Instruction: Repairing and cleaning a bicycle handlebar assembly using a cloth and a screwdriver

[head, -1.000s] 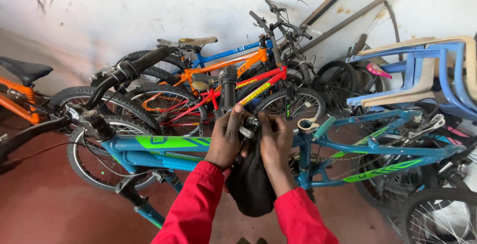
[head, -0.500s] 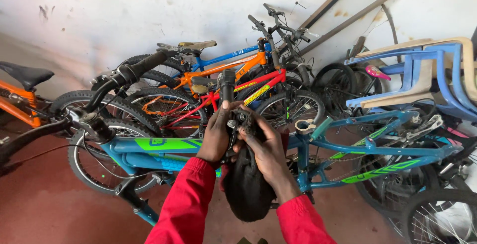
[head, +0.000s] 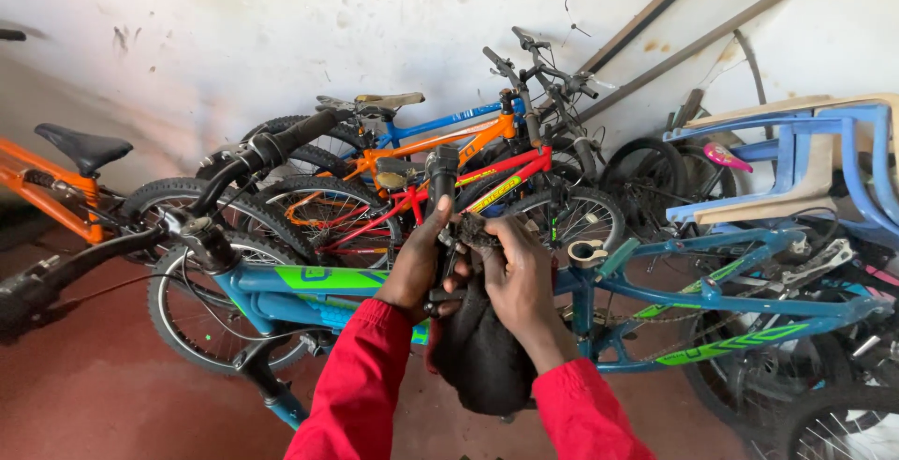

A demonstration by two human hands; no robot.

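Both hands are working close together in front of the person's chest, red sleeves [head: 375, 385] reaching forward. The left hand [head: 419, 268] is curling around the upright black post [head: 441, 179] and the clamp beneath it, fingers wrapped on it. The right hand [head: 520, 277] is pinching the grubby metal fitting [head: 476, 231] at the top of an upturned black saddle [head: 479, 352], which is hanging down between the wrists, its padded body pointing at the floor. So the saddle is sitting right at the middle, just in front of the blue and green bicycle frame [head: 655, 291].

The saddle is looking soft on its padded shell but stiff at the rails and clamp; I'd judge it light enough for one hand, and the dirty metal fitting likely greasy, so the firm hold belongs on the rails or post rather than on the padding.

Behind them, bicycles are leaning in a stack against the stained white wall [head: 281, 29]: a red one [head: 506, 174], an orange one [head: 449, 141], and another orange frame with a black seat [head: 82, 146] off to the left. Blue plastic chairs [head: 796, 160] are piling up at the right.
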